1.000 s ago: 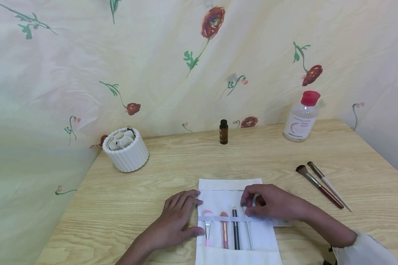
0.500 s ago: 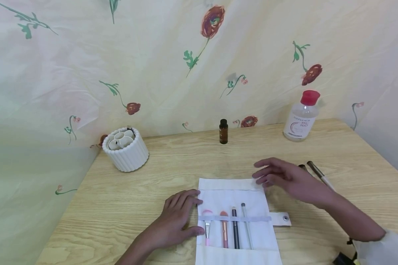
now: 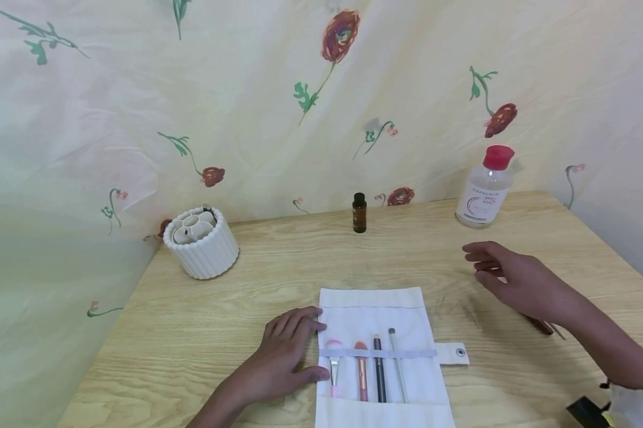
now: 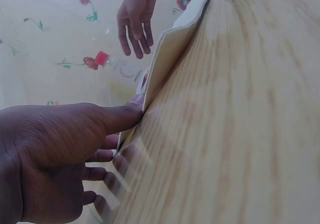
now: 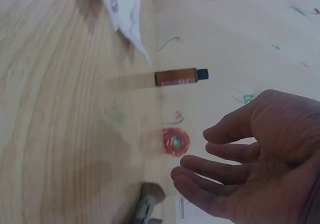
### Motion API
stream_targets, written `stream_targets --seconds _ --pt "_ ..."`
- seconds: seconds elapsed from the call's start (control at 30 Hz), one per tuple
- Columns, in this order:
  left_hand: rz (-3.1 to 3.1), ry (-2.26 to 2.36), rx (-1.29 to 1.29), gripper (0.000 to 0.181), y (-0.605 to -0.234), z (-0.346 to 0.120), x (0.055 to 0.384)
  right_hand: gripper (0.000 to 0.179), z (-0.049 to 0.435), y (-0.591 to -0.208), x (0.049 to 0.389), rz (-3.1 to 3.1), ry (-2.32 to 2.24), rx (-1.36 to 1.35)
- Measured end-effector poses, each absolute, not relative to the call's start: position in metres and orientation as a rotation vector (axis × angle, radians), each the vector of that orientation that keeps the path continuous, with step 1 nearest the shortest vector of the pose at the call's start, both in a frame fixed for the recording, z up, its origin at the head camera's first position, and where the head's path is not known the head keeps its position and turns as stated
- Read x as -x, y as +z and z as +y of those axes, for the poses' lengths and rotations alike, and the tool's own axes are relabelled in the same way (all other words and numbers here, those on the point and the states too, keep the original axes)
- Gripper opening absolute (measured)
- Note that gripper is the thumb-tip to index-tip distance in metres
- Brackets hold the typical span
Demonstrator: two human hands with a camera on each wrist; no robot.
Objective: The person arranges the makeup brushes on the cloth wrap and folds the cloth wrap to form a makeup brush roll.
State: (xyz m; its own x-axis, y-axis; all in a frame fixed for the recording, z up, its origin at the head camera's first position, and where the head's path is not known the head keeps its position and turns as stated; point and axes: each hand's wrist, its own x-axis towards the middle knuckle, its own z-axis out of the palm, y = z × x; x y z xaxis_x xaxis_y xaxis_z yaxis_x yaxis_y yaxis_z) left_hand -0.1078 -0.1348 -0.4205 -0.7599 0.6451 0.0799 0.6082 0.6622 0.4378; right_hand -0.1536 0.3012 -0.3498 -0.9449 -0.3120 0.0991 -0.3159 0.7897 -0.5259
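At the left of the head view, a ribbed white pot (image 3: 206, 255) stands near the patterned backdrop (image 3: 257, 119). Toward lower centre, the left hand (image 3: 286, 353) lies with fingers apart, clamped on nothing, at the left edge of the white brush roll (image 3: 375, 309); the left wrist view shows the thumb tip meeting that edge from low down. Lying open at lower centre, the roll holds a pink brush (image 3: 334, 371), a rose-gold brush (image 3: 362, 374), a black brush (image 3: 380, 368) and a pale green brush (image 3: 399, 368) under its strap (image 3: 418, 353). A small brown bottle (image 3: 359, 214) stands behind. Farther right are a red-capped bottle (image 3: 484, 199) and, below it, the right hand (image 3: 514, 282), empty, fingers loosely bent, thumb apart. It covers most of two loose brushes (image 3: 541, 324); the right wrist view reveals dark bristles (image 5: 152, 190) at bottom centre.
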Motion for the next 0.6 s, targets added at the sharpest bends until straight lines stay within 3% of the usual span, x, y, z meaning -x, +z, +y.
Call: stream_targets --seconds 0.6 --pt "2.802 0.69 -1.074 0.063 -0.421 -0.135 0.107 0.043 0.325 -0.384 0.163 -3.055 0.566 -0.379"
